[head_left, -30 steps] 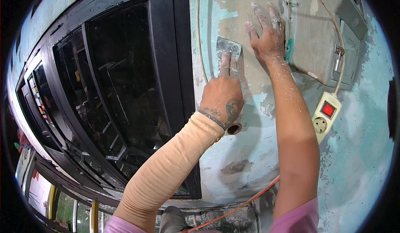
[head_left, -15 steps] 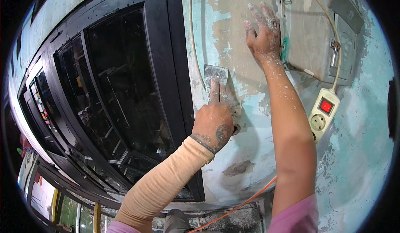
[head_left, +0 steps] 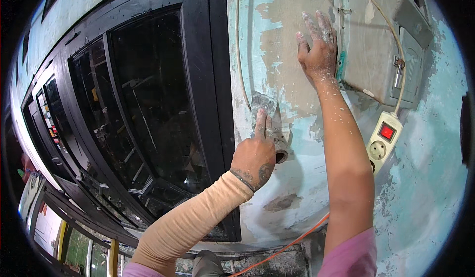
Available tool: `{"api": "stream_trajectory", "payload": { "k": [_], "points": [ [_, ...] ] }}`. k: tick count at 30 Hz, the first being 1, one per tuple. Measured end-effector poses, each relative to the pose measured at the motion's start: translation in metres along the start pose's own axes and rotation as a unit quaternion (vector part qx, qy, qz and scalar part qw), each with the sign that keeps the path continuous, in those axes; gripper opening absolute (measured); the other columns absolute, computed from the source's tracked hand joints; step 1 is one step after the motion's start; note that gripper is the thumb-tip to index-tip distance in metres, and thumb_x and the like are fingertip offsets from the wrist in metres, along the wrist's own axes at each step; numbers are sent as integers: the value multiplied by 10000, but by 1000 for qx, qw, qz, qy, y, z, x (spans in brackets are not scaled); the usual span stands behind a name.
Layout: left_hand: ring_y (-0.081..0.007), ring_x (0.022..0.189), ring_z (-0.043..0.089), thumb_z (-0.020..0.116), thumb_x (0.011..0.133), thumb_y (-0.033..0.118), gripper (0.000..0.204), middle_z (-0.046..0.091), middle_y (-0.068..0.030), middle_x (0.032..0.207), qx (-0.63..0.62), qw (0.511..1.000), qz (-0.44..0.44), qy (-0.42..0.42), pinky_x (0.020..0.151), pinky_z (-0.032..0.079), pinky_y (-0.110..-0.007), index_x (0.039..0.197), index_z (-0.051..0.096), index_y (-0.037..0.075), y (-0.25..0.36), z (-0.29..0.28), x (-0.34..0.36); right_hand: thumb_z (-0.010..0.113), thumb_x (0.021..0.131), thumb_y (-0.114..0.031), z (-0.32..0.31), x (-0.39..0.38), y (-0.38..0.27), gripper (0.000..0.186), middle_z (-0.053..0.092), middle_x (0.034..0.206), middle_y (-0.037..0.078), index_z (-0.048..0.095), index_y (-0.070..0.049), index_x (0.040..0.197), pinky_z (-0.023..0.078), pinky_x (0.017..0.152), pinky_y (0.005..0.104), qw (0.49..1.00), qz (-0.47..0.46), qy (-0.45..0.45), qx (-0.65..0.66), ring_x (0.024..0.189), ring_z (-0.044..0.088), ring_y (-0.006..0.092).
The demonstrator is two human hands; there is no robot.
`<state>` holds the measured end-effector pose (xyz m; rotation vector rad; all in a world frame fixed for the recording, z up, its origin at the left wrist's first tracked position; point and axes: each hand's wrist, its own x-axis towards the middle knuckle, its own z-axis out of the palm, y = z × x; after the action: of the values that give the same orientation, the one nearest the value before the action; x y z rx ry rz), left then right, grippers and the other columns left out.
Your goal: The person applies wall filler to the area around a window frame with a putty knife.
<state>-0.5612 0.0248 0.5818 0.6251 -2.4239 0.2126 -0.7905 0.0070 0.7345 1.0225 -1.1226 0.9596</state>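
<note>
My left hand [head_left: 255, 154] grips a flat metal scraper [head_left: 263, 103], two fingers pressed along the blade, which lies flat on the peeling turquoise wall [head_left: 297, 178]. The blade sits at the lower edge of a bare grey-brown patch [head_left: 287, 44] where paint is gone. My right hand [head_left: 318, 49], dusted with white flecks, rests open and flat on that bare patch, higher up, just left of a grey wall box [head_left: 371, 44].
A black-framed window [head_left: 148, 103] fills the left. A thin white cable [head_left: 240, 44] runs down the wall beside the frame. A white power strip [head_left: 383, 141] with a lit red switch hangs from a cord. An orange cable [head_left: 292, 242] crosses below. A padlock [head_left: 397, 76] hangs on the box.
My left hand has drawn the scraper down the wall, from beside my right hand to well below it. My right hand has stayed flat on the wall.
</note>
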Motion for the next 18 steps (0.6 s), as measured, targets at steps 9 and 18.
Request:
{"api": "stream_trajectory", "payload": {
  "k": [9, 18],
  "points": [
    [-307, 611, 671, 580, 764, 77, 205, 274, -357, 1439, -2, 998, 37, 50, 582, 561, -376, 848, 657, -93, -8, 2, 16, 552, 882, -302, 1, -1, -1, 496, 388, 1454, 143, 499, -182, 1360, 209, 1139, 448, 1000, 3, -6, 14, 1350, 334, 312],
    [-351, 667, 666, 601, 755, 107, 688, 254, -275, 1490, -26, 999, -9, 37, 617, 556, -398, 1366, 366, -104, -7, 13, 5, 574, 866, -282, -8, -5, -2, 524, 364, 1468, 157, 488, -165, 1369, 203, 1144, 446, 998, 25, -44, 35, 1361, 314, 324]
  ]
}}
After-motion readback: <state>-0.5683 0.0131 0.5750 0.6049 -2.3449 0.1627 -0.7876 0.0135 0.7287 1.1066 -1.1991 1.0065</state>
